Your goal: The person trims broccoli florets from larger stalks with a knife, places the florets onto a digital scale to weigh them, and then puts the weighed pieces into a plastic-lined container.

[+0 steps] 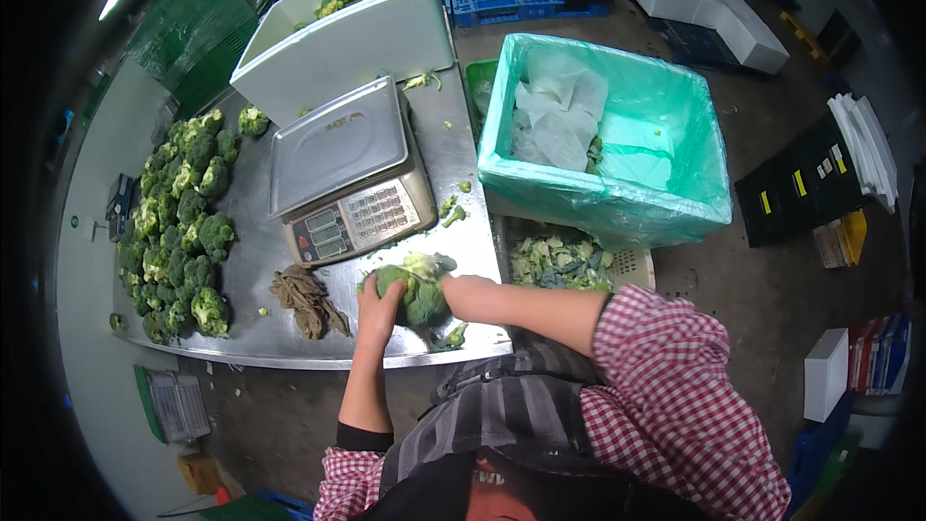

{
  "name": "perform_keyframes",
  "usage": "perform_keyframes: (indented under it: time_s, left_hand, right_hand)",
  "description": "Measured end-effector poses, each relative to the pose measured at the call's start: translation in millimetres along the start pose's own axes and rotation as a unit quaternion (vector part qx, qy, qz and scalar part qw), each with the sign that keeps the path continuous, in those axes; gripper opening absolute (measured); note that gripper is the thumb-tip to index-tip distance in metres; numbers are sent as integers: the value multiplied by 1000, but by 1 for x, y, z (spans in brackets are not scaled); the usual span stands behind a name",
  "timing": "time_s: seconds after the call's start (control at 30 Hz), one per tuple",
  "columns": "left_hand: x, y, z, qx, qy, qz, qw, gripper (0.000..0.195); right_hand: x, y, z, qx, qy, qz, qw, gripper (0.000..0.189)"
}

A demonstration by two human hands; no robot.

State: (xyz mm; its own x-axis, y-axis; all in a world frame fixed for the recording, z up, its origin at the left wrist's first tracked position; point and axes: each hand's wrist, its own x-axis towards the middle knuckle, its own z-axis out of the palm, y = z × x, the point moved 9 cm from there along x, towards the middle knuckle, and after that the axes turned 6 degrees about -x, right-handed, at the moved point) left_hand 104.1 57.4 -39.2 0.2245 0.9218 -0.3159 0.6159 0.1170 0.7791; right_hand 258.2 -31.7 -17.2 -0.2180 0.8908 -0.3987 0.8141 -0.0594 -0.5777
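Observation:
A head of broccoli [425, 298], its pale cut stem turned away from me, rests on the steel table near the front edge. My left hand [377, 307] grips its left side, thumb and fingers spread around the green crown. Against the right side lies my right hand [470, 298]; its fingers are hidden, so I cannot tell whether it holds a tool. A small broccoli floret [456, 336] lies just in front of the head. Just beyond stands a digital weighing scale [354, 221] with a bare metal pan. A crumpled brown cloth [307, 300] is left of my hands.
Broccoli heads [177, 231] are piled on the table's [249, 336] left. A white foam box [362, 32] holding broccoli stands behind the scale. At right, a box lined with green plastic [651, 210] sits above a crate of trimmings [557, 264]. Small scraps [452, 213] lie beside the scale.

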Motion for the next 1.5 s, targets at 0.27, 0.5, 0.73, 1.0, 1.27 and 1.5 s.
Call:
perform_keyframes:
  time_s: [0.27,0.5,0.73,1.0,1.27,1.5]
  left_hand:
    - [1,11,-10,-179,-152,-76,969,57]
    - [23,-5,-20,-214,-105,-121,963,57]
    - [2,20,-14,-22,-25,90,995,65]
    - [-40,-12,-5,-247,-46,68,966,66]
    - [-57,26,2,-26,91,116,989,69]
    - [-69,49,17,32,131,178,975,65]
  right_hand:
    - [11,19,25,-37,69,-33,996,29]
    - [35,10,3,-80,132,-12,988,22]
    - [21,35,6,121,22,110,986,18]
    - [7,32,31,193,49,24,980,20]
    - [-16,27,30,11,89,64,994,21]
    - [-34,37,28,-11,37,112,993,23]
